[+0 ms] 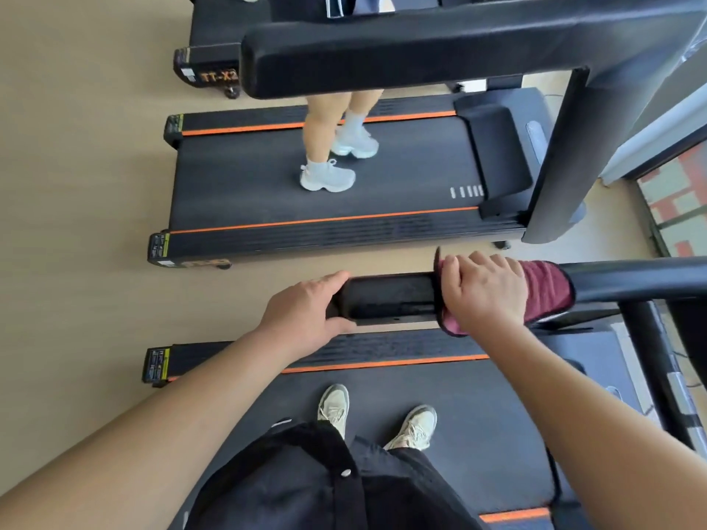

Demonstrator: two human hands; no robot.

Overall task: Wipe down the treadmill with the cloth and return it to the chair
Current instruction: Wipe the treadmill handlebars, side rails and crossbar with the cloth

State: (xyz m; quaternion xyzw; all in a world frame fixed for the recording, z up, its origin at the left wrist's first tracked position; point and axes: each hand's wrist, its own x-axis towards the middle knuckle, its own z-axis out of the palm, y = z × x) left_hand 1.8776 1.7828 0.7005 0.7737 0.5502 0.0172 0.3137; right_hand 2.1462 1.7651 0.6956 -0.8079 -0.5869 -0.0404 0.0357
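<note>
I stand on the black belt of a treadmill (478, 434) with orange side stripes. Its black padded handrail (390, 298) runs across the middle of the view. My left hand (306, 313) grips the free end of that handrail. A dark red cloth (545, 290) is wrapped over the rail further right, and my right hand (484, 290) presses down on it, fingers curled around cloth and rail. No chair is in view.
A second treadmill (267, 177) lies parallel just beyond, with another person's legs and grey shoes (329, 174) on its belt. Its thick handrail (382, 59) crosses the top. A third treadmill (206, 66) sits further back. Beige floor lies left; a window is at right.
</note>
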